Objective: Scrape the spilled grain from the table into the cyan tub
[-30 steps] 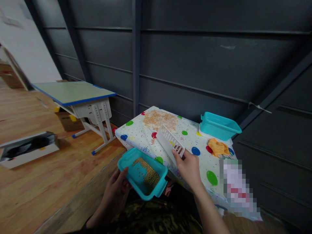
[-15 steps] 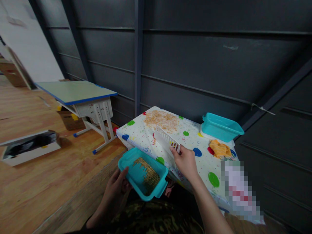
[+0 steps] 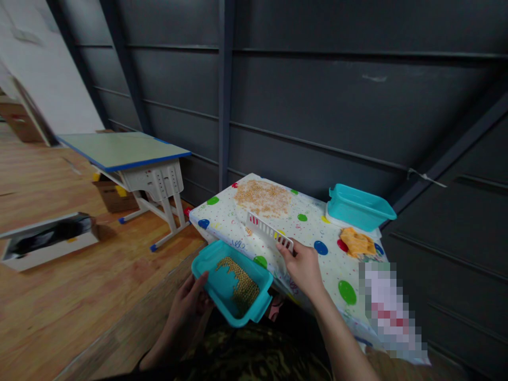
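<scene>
My left hand (image 3: 191, 295) grips the near left rim of a teal plastic basin (image 3: 216, 286), held just below the table's front edge. Small round yellowish beans (image 3: 246, 290) lie in the basin, mostly toward its right side. In my right hand (image 3: 304, 265) is a white slotted plastic strip (image 3: 270, 233), pinched by its near end. The strip stands on edge over the table, between the basin and a spread patch of beans mixed with pale bits (image 3: 262, 198). A few beans (image 3: 248, 231) lie beside its far end.
A patterned cloth covers the table (image 3: 309, 233). At its back right stand another teal basin (image 3: 359, 209) and an orange cloth (image 3: 357, 242). A blurred-out item (image 3: 392, 312) is at the right edge. A desk (image 3: 127, 148) and an open box (image 3: 51, 238) are to the left.
My right hand has drawn the slotted strip a little toward me and tilted it, away from the bean patch. The few beans by its end now show nearer the basin. My left hand stays put.
</scene>
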A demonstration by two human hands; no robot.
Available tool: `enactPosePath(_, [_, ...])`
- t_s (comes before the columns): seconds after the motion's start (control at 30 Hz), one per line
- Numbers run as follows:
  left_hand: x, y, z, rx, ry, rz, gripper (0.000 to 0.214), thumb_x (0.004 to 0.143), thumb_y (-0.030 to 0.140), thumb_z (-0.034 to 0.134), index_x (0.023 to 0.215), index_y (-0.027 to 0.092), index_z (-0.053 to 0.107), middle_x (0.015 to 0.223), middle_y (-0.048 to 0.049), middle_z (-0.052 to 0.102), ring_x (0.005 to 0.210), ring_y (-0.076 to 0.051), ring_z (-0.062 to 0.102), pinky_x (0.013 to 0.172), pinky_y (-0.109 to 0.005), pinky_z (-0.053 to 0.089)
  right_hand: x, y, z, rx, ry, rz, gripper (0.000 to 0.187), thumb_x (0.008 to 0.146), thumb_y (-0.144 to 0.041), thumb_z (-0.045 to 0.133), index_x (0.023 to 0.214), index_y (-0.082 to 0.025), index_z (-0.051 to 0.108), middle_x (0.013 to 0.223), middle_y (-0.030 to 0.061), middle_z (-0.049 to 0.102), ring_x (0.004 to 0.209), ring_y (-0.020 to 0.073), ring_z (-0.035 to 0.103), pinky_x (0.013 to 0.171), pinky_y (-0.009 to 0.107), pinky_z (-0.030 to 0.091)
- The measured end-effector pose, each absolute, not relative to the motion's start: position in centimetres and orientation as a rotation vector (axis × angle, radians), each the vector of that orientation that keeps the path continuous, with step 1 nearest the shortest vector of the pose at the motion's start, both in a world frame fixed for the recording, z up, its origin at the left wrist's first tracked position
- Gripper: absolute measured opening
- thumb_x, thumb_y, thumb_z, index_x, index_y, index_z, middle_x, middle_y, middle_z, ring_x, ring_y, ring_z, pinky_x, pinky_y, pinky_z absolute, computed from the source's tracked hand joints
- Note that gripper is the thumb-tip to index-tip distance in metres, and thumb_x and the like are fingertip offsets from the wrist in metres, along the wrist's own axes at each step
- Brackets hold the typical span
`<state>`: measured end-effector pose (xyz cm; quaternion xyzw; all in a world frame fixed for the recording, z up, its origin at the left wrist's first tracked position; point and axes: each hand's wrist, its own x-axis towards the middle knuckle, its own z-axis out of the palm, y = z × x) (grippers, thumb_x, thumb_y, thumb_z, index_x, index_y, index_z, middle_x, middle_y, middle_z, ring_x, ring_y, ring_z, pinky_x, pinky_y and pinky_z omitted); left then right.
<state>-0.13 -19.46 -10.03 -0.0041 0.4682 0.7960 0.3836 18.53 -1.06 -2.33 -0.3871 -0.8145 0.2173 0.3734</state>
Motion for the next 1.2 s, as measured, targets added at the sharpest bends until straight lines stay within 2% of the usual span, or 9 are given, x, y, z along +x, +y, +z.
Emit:
enactPosePath(0.33, [-0.7,-19.5,-11.1,0.002,1.225,2.027,0.056,0.052,0.047,0.109,0.087,0.017,0.076,0.051,0.0106,0.051,0.042,-0.007,0.049,0.042,-0.017,0.045,18.7,-1.8,-2.1,-0.933,-2.073,0.642,0.040,0.093,-0.047,0.062,0.065,-0.020,0.069,0.056,0.0029,0.067,0.051,0.0174,0.055,0.053,0.028,0.034])
enactPosePath(0.47, [-1.1,-19.4,-11.7,0.002,1.238,2.002,0.059,0.047,0.049,0.109,0.083,0.018,0.075,0.049,0.0096,0.052,0.040,-0.009,0.049,0.040,-0.019,0.045,18.9,-2.4,-2.3,-0.917,-2.082,0.677,0.038,0.096,-0.047,0.062,0.071,-0.019,0.073,0.059,0.0030,0.070,0.052,0.0180,0.059,0.053,0.027,0.038])
enactPosePath(0.6, [-0.9,-19.4,-11.5,-0.013,1.219,2.039,0.057,0.049,0.047,0.110,0.083,0.018,0.075,0.049,0.0106,0.050,0.041,-0.006,0.047,0.041,-0.017,0.044,19.2,-3.4,-2.4,-0.905,-2.073,0.660,0.035,0.097,-0.045,0.062,0.077,-0.020,0.077,0.065,0.0044,0.076,0.053,0.0199,0.065,0.053,0.027,0.041])
enactPosePath(0.8, [-0.2,-19.4,-11.2,-0.035,1.201,2.030,0.059,0.050,0.045,0.110,0.090,0.019,0.076,0.052,0.0103,0.054,0.040,-0.007,0.046,0.042,-0.020,0.047,19.4,-5.0,-2.0,-0.882,-2.083,0.564,0.036,0.098,-0.042,0.060,0.072,-0.022,0.074,0.054,0.0031,0.069,0.046,0.0194,0.061,0.049,0.027,0.040])
enactPosePath(0.97, [-0.1,-19.5,-11.4,-0.004,1.189,2.024,0.053,0.055,0.045,0.108,0.086,0.019,0.075,0.050,0.0102,0.052,0.041,-0.008,0.047,0.043,-0.020,0.047,19.5,-6.2,-1.8,-0.866,-2.090,0.501,0.037,0.101,-0.042,0.059,0.072,-0.022,0.074,0.055,0.0039,0.070,0.044,0.0192,0.061,0.049,0.028,0.043])
enactPosePath(1.13, [-0.5,-19.4,-11.8,0.018,1.220,2.013,0.052,0.052,0.048,0.108,0.077,0.020,0.073,0.050,0.0087,0.055,0.040,-0.009,0.048,0.042,-0.023,0.048,19.6,-7.4,-2.3,-0.827,-2.107,0.435,0.036,0.104,-0.041,0.058,0.077,-0.023,0.075,0.059,0.0038,0.072,0.045,0.0193,0.063,0.051,0.028,0.045])
enactPosePath(1.2, [-0.6,-19.3,-12.0,0.014,1.214,2.016,0.052,0.052,0.047,0.109,0.079,0.019,0.075,0.051,0.0079,0.057,0.041,-0.009,0.050,0.042,-0.021,0.047,19.6,-7.6,-2.5,-0.823,-2.103,0.405,0.037,0.105,-0.041,0.057,0.078,-0.023,0.075,0.058,0.0037,0.072,0.044,0.0192,0.062,0.051,0.028,0.045])
